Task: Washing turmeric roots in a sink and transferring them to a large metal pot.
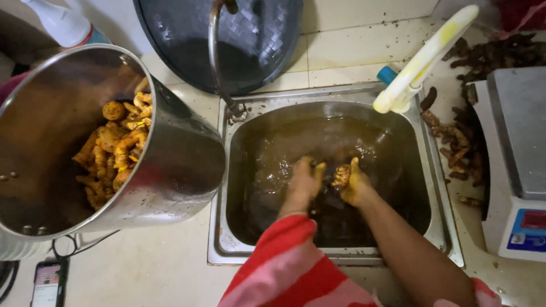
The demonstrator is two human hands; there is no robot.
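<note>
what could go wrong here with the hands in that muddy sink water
The phone lies on the counter near the sink, so splashed brown water might reach it. The big steel pot of washed roots leans by the sink rim and could tip. The right hand may lose the wet root it grips.

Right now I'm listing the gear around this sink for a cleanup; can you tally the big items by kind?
Steel pot holding yellow roots: 1
Steel sink of brown water: 1
Tap: 1
Dark round lid against the wall: 1
Scale: 1
Phone: 1
Total: 6
Left hand and right hand work a root piece in the water.
</note>
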